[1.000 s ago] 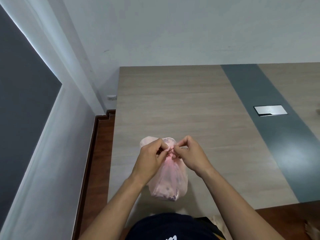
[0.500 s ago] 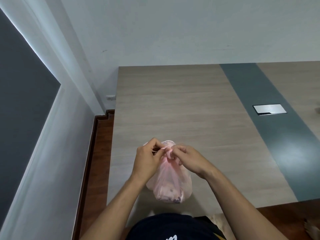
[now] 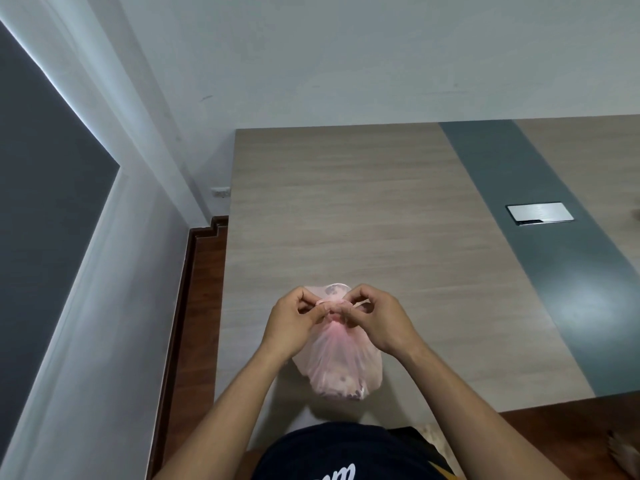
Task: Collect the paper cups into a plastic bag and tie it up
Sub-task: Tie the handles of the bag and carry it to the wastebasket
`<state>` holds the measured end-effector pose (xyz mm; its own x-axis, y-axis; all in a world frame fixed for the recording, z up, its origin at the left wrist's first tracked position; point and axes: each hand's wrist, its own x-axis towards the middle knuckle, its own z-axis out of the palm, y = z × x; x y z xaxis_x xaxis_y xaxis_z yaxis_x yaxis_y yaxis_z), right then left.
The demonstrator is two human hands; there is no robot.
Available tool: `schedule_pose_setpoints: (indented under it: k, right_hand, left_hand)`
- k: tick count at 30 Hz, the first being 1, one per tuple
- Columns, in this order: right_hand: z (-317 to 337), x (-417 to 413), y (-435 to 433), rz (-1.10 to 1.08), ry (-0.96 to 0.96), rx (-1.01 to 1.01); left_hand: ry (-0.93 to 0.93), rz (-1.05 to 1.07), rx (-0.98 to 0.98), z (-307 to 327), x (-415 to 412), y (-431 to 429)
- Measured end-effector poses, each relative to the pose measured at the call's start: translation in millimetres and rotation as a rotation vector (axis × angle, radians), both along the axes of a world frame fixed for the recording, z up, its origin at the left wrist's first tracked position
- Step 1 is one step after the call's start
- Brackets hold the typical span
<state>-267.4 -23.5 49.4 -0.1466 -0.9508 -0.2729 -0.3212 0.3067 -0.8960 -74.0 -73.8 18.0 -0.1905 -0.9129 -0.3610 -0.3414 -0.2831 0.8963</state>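
A thin pink plastic bag (image 3: 337,365) rests on the near part of the wooden table (image 3: 363,220), bulging with shapes of cups that show only faintly through the film. My left hand (image 3: 292,322) and my right hand (image 3: 379,318) meet at its gathered neck. Each pinches a twisted handle strip at a small knot (image 3: 334,304) between them. A loose end sticks out toward my right thumb. Part of the bag's top peeks out behind my fingers.
A grey band (image 3: 540,244) runs across the table on the right, with a metal cover plate (image 3: 539,213) set in it. A white wall stands behind the table; a wall socket (image 3: 220,192) sits low on the left. Red-brown floor (image 3: 199,289) lies beside the table.
The bag's handles have been drawn tighter into a knot, and my hands have shifted slightly apart, the right one pulling its strip outward. The bag has sagged a little toward me.
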Motion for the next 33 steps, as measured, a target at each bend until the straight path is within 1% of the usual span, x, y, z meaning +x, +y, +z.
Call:
schedule_pose_setpoints:
  k: [3, 6, 9, 11, 13, 16, 18, 21, 24, 26, 29, 33]
  right_hand:
    - [-13, -1, 0, -0.042, 0.017, 0.004]
    - [-29, -5, 0, -0.068, 0.068, -0.010]
    - [-40, -13, 0, -0.108, 0.081, 0.038]
    - [-42, -20, 2, -0.146, 0.065, 0.089]
    - [-43, -27, 7, -0.169, 0.065, 0.114]
    - [-48, -30, 11, -0.165, 0.075, 0.161]
    - [-51, -26, 13, -0.169, -0.017, 0.193]
    - [-49, -21, 13, -0.195, -0.188, 0.202]
    - [-45, -19, 15, -0.207, -0.256, 0.199]
    - [-45, -19, 15, -0.212, -0.262, 0.200]
    - [-48, -19, 16, -0.190, -0.252, 0.231]
    - [-50, -24, 22, -0.132, -0.269, 0.272]
  left_hand:
    - [0.092, 0.029, 0.086, -4, 0, 1]
    - [0.117, 0.056, 0.129, -10, -2, 2]
    - [0.060, 0.107, 0.139, -17, 1, 1]
    - [-0.021, 0.134, 0.120, -21, 6, -1]
    - [-0.080, 0.139, 0.122, -24, 9, -2]
    - [-0.120, 0.125, 0.139, -27, 9, 0]
    - [-0.147, 0.085, 0.145, -27, 7, 1]
    - [-0.134, -0.002, 0.160, -27, 5, 5]
    - [-0.151, -0.130, 0.090, -31, 5, 12]
    - [-0.190, -0.196, 0.038, -35, 2, 17]
    - [-0.210, -0.211, -0.011, -37, -7, 27]
    - [-0.396, -0.184, -0.100, -40, -22, 44]
